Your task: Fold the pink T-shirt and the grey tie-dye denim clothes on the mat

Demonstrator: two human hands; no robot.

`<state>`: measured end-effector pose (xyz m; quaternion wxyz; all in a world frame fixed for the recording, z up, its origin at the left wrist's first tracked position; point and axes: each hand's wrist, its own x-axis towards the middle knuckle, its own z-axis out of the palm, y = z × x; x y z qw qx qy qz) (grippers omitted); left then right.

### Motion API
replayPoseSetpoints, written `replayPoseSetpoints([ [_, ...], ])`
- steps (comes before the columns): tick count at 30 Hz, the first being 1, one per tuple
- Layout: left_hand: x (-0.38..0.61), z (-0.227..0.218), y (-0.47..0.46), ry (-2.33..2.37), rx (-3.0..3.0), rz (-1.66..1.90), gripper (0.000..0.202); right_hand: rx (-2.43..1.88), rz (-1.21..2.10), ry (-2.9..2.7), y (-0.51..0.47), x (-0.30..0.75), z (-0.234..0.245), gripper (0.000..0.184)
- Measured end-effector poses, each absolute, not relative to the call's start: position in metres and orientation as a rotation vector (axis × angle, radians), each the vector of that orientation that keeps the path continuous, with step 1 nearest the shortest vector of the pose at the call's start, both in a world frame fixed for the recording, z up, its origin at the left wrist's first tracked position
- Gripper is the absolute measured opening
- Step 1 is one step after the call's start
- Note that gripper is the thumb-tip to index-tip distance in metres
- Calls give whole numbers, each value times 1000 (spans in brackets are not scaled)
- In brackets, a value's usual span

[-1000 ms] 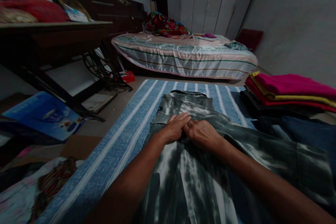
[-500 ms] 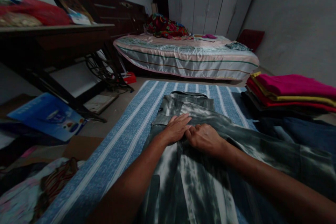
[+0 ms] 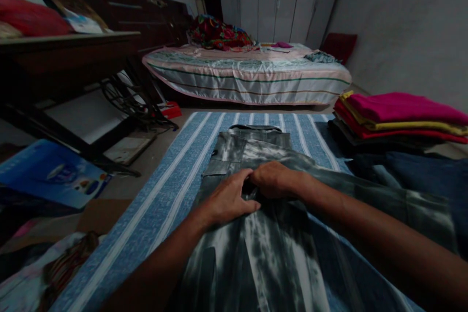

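A dark green and whitish mottled jacket [image 3: 252, 253] lies spread with its collar at the far end and one sleeve [image 3: 383, 195] stretched out to the right. My right hand [image 3: 274, 179] is closed in a fist on the cloth at the jacket's middle, pinching it. Close beside it, my left hand [image 3: 230, 197] rests on the jacket with thumb and fingers apart, its fingertips touching the right hand's fingers. A dark fold of cloth shows between the two hands.
Blue-and-white striped fabric [image 3: 175, 170] lies under the jacket. To the right are a stack of folded clothes [image 3: 405, 112] and dark blue garments [image 3: 424, 175]. A bed [image 3: 252, 78] stands beyond; a sewing table [image 3: 73, 44] and a blue box [image 3: 58, 173] are at left.
My left hand has gone from lying flat to a curved shape with the thumb spread. My right fist stays on the jacket, turned slightly. The whole view has shifted a little.
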<state>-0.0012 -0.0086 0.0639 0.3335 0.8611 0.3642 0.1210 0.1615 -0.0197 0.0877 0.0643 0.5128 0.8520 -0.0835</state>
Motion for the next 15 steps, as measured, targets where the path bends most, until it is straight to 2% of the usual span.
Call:
replayPoseSetpoints([
  [3,5,53,-20,1061,2410,360,52,1517,-287,2514,-33,173,96,29],
  [9,9,44,-23,1034,2610,330,15,1823,-96,2512,-96,228,76,34],
  [12,8,46,-23,1026,2586,310,13,2045,14,2407,-127,263,60,48],
  [15,8,47,-23,1018,2544,351,16,2083,-102,2059,-132,286,75,32],
])
